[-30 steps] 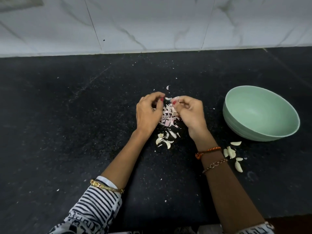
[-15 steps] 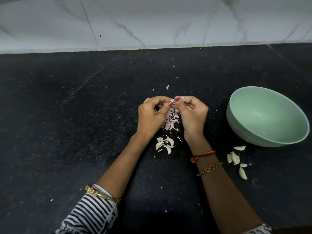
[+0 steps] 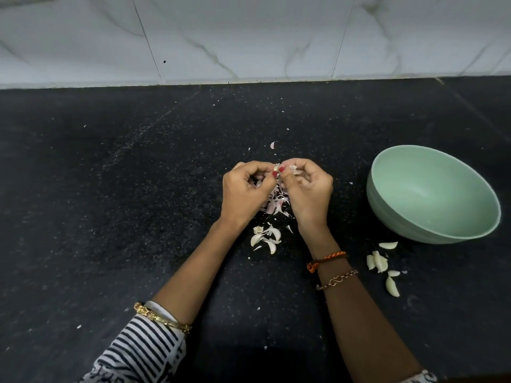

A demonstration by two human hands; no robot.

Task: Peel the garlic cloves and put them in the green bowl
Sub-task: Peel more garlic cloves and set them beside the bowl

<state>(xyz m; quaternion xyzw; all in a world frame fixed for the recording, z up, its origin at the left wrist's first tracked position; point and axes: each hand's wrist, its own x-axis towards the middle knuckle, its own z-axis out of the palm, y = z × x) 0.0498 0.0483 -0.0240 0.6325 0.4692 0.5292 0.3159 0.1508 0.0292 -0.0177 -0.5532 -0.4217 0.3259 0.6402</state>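
Observation:
My left hand (image 3: 246, 194) and my right hand (image 3: 308, 193) meet at the fingertips over the black counter, both pinching one small garlic clove (image 3: 276, 167) with a bit of skin beside it. A heap of pinkish garlic skins (image 3: 276, 203) lies between and under the hands. A few cloves (image 3: 266, 239) sit just below the heap. Several peeled cloves (image 3: 381, 262) lie to the right of my right forearm. The green bowl (image 3: 392, 205) stands at the right, tilted toward me, with nothing visible inside.
The black stone counter (image 3: 110, 217) stretches wide to the left and carries scattered skin flecks. A white marble-tiled wall (image 3: 249, 37) rises behind it. One loose skin piece (image 3: 273, 145) lies beyond the hands.
The hands stay together at the clove with only small finger movements. The view has shifted slightly, so the bowl and cloves sit a little lower and further right.

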